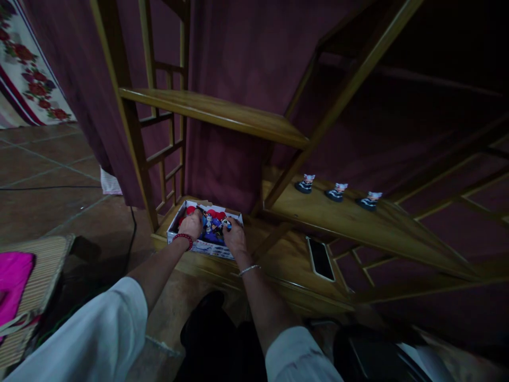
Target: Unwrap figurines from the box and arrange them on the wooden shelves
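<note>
A white printed cardboard box [207, 248] stands open on the lowest wooden shelf, filled with small red, blue and purple figurines [212, 223]. My left hand [191, 225], with a red beaded bracelet, reaches into the box's left part. Its fingers are curled down among the contents, and what they grip is hidden. At the right end of the box, my right hand [235, 236], wearing a silvery bracelet, pinches a small figurine [226, 223] with a dark and white look. Three pale-headed figurines on dark bases [336, 192] stand in a row on the higher shelf to the right.
A phone [320, 258] with a white edge lies on the lower shelf, right of my right hand. A wooden shelf board [222, 114] juts out above the box, and a slanted post [330, 116] rises beside it. At left is a mat-topped table [43, 265] with pink cloth.
</note>
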The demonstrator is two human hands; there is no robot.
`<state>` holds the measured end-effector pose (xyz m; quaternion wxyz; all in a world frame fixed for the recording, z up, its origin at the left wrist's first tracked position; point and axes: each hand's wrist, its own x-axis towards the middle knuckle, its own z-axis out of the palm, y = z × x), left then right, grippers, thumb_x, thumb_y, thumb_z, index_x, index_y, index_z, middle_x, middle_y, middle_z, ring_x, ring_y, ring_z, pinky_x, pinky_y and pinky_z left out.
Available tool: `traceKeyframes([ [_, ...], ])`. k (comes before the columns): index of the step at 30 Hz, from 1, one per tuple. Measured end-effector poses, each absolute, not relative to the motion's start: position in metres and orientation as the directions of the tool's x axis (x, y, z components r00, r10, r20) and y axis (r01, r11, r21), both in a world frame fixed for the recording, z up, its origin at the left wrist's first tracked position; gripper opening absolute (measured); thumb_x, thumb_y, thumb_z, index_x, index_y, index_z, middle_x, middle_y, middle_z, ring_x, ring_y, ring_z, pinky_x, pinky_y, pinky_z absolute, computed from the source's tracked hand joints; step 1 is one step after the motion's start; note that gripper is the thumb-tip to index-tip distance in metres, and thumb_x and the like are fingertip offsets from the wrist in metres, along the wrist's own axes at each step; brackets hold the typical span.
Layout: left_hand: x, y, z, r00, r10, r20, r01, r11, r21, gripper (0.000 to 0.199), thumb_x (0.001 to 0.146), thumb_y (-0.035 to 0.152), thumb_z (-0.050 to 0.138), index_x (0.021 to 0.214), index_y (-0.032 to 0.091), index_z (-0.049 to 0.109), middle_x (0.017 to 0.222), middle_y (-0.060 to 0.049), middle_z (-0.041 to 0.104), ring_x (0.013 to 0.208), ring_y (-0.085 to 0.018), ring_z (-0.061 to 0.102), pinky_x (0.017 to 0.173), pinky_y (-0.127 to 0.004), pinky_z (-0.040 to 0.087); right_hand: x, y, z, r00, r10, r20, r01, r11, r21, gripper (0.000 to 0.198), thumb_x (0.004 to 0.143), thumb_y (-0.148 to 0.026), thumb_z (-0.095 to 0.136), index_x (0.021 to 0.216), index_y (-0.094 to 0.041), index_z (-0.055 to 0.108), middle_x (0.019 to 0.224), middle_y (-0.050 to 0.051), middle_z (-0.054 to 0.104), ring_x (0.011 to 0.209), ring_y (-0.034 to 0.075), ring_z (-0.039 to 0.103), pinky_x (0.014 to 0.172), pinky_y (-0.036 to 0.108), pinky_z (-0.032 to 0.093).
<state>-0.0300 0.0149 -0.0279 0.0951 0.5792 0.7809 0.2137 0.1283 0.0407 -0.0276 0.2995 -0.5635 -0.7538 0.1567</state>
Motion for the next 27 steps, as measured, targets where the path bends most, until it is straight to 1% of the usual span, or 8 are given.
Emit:
traceKeyframes([
  [3,-0.029,0.012,-0.026,-0.318,0.940,0.122,0.852,0.227,0.472,0.039,0.075,0.016,0.043,0.114,0.016,0.046,0.098,-0.013,0.060,0.087,-0.023,0.060,0.076,-0.031,0.044,0.127,0.037,-0.020,-0.221,0.926,0.307,0.766,0.360,-0.533,0.024,0.077,-0.019,0.047,0.098,-0.021,0.058,0.097,0.004,0.061,0.092,0.015,0.054,0.084,0.024,0.039],
  [5,-0.028,0.010,-0.023,-0.333,0.938,0.100,0.844,0.249,0.474,0.040,0.075,0.016,0.043,0.115,0.015,0.047,0.102,-0.014,0.058,0.088,-0.023,0.059,0.078,-0.031,0.044,0.127,0.033,-0.015,-0.227,0.926,0.302,0.776,0.359,-0.518,0.023,0.078,-0.021,0.047,0.098,-0.022,0.059,0.096,0.004,0.062,0.091,0.016,0.055,0.083,0.024,0.039],
  [7,-0.027,0.006,-0.018,-0.349,0.934,0.078,0.837,0.273,0.474,0.037,0.075,0.016,0.043,0.111,0.015,0.052,0.103,-0.015,0.057,0.090,-0.023,0.059,0.079,-0.030,0.043,0.127,0.028,-0.012,-0.235,0.931,0.281,0.782,0.352,-0.513,0.024,0.079,-0.023,0.047,0.099,-0.023,0.059,0.097,0.003,0.062,0.089,0.015,0.056,0.082,0.024,0.040],
  [11,-0.026,0.000,-0.010,-0.354,0.930,0.098,0.831,0.265,0.488,0.034,0.075,0.017,0.044,0.106,0.016,0.055,0.102,-0.013,0.058,0.090,-0.022,0.058,0.080,-0.029,0.043,0.126,0.019,-0.009,-0.224,0.942,0.251,0.790,0.326,-0.518,0.025,0.078,-0.023,0.048,0.101,-0.023,0.059,0.102,0.003,0.062,0.091,0.015,0.056,0.082,0.022,0.040],
  [15,-0.024,-0.007,-0.007,-0.349,0.934,0.079,0.813,0.260,0.521,0.033,0.075,0.014,0.044,0.106,0.014,0.055,0.102,-0.014,0.058,0.091,-0.021,0.058,0.080,-0.027,0.043,0.125,0.010,-0.006,-0.218,0.942,0.255,0.805,0.321,-0.498,0.027,0.079,-0.024,0.046,0.103,-0.022,0.059,0.107,0.004,0.060,0.094,0.015,0.056,0.084,0.023,0.039],
  [20,-0.019,-0.019,-0.006,-0.349,0.934,0.074,0.777,0.244,0.580,0.031,0.075,0.010,0.045,0.105,0.013,0.052,0.098,-0.013,0.061,0.092,-0.021,0.058,0.079,-0.027,0.042,0.125,-0.002,-0.005,-0.209,0.951,0.230,0.821,0.298,-0.486,0.027,0.079,-0.021,0.046,0.103,-0.021,0.058,0.102,0.005,0.061,0.091,0.015,0.057,0.083,0.023,0.040],
  [23,-0.018,-0.028,-0.004,-0.376,0.925,0.057,0.738,0.262,0.622,0.027,0.075,0.012,0.046,0.101,0.014,0.051,0.091,-0.011,0.063,0.089,-0.020,0.059,0.077,-0.027,0.043,0.128,-0.008,-0.004,-0.184,0.958,0.220,0.830,0.271,-0.487,0.028,0.080,-0.022,0.045,0.104,-0.021,0.058,0.101,0.006,0.062,0.090,0.015,0.057,0.082,0.023,0.041],
  [27,-0.017,-0.039,-0.001,-0.406,0.913,0.044,0.695,0.277,0.663,0.022,0.074,0.014,0.048,0.096,0.015,0.051,0.088,-0.009,0.063,0.086,-0.020,0.059,0.076,-0.027,0.043,0.132,-0.018,0.000,-0.159,0.964,0.214,0.835,0.247,-0.492,0.029,0.081,-0.024,0.044,0.106,-0.020,0.057,0.101,0.006,0.062,0.091,0.016,0.057,0.082,0.023,0.041],
])
